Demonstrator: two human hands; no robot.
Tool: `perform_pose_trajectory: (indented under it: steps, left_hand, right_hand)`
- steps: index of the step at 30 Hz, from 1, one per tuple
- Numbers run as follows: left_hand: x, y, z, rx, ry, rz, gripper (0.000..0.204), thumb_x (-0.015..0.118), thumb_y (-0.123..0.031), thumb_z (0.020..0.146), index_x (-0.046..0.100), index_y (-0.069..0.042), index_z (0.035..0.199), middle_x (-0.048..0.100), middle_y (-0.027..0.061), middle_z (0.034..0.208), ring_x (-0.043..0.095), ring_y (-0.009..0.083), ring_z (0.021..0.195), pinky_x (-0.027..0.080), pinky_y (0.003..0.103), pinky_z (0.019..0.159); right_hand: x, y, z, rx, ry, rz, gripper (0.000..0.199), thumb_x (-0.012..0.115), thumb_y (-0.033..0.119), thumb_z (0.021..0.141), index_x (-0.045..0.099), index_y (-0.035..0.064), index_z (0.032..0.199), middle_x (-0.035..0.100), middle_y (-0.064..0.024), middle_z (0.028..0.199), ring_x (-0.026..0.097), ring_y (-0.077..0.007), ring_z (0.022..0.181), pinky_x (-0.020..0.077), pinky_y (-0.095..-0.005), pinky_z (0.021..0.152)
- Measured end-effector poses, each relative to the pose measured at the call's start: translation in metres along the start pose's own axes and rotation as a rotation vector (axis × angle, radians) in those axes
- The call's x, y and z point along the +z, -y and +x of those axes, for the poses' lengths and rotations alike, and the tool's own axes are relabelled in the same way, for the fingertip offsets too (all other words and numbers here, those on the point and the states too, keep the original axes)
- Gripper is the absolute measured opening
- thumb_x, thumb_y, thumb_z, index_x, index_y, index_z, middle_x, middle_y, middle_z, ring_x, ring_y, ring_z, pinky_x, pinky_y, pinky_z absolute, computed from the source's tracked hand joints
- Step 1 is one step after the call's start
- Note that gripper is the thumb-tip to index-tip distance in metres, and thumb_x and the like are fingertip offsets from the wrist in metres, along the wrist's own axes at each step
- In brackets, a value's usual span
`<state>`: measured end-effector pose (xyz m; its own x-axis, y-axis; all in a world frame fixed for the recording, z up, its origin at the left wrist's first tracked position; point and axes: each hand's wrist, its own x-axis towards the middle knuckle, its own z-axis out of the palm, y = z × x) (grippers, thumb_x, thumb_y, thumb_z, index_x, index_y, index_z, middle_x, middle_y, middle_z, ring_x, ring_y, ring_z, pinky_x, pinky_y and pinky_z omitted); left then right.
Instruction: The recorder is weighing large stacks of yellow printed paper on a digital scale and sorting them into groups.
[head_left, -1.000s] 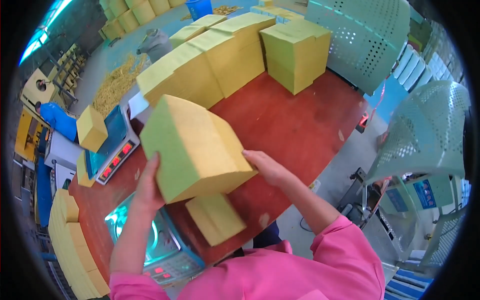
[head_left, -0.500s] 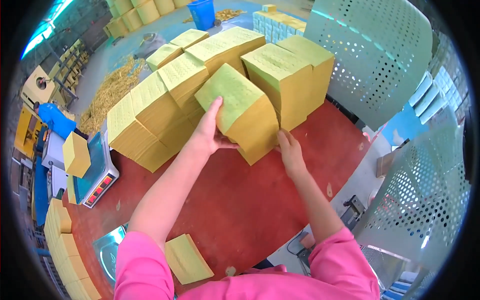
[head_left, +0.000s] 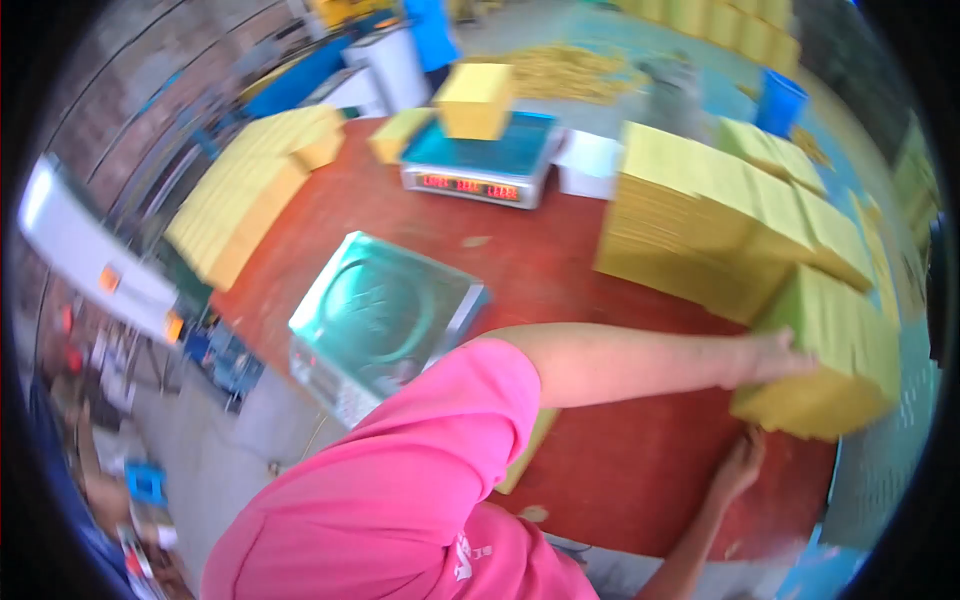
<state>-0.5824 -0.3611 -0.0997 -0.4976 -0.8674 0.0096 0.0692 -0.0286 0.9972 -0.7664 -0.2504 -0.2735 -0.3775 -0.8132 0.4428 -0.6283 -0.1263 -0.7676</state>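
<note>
Both your hands meet the yellow-green stack (head_left: 835,355) at the surface's (head_left: 560,270) far right edge: left hand (head_left: 775,355) pressed flat against its near side, right hand (head_left: 742,462) below its lower corner, fingers too blurred to tell their spread.

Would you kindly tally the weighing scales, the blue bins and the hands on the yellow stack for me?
Weighing scales: 2, a near one and a far one bearing a yellow block.
Blue bins: 2.
Hands on the yellow stack: 2, left hand, right hand.
Total: 6.
</note>
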Motion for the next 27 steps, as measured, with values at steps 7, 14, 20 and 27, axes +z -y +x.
perform_pose_trajectory:
  steps: [7,14,20,27]
  left_hand:
    - [-0.176,-0.081,-0.267,0.240,-0.153,0.305,0.033,0.051,-0.011,0.096,0.056,-0.006,0.129,0.068,0.0136,0.096,0.068,0.0157,0.064,0.053,0.030,0.062]
    - [-0.321,-0.058,-0.540,-0.063,-0.572,0.337,0.028,0.045,-0.007,0.098,0.062,-0.006,0.121,0.067,0.0052,0.106,0.068,0.0119,0.067,0.052,0.027,0.065]
    - [-0.398,-0.036,-0.726,-0.188,-0.874,0.378,0.031,0.046,-0.004,0.094,0.062,-0.004,0.122,0.064,0.0046,0.086,0.067,0.0116,0.070,0.050,0.025,0.066]
    - [-0.418,-0.020,-0.842,-0.304,-1.291,0.383,0.045,0.052,0.000,0.081,0.060,-0.005,0.125,0.064,0.0026,0.073,0.065,0.0099,0.070,0.045,0.022,0.061]
  right_hand:
    - [0.054,0.085,-0.007,0.174,0.141,0.280,0.029,0.047,0.002,0.094,0.062,-0.0046,0.118,0.062,-0.0113,0.115,0.059,-0.0241,0.109,0.0467,-0.0359,0.097]
    - [0.135,0.379,-0.156,-0.156,0.429,0.614,0.025,0.045,-0.004,0.092,0.064,-0.0032,0.108,0.065,-0.0093,0.098,0.063,-0.0161,0.086,0.0502,-0.0286,0.081]
    - [0.201,0.507,-0.332,-0.027,0.844,0.832,0.023,0.046,-0.008,0.090,0.065,-0.0029,0.103,0.066,-0.0094,0.093,0.063,-0.0146,0.080,0.0501,-0.0269,0.075]
    - [0.239,0.570,-0.447,0.141,1.322,0.911,0.020,0.048,-0.003,0.095,0.065,-0.0008,0.106,0.067,-0.0073,0.095,0.064,-0.0135,0.086,0.0522,-0.0270,0.078]
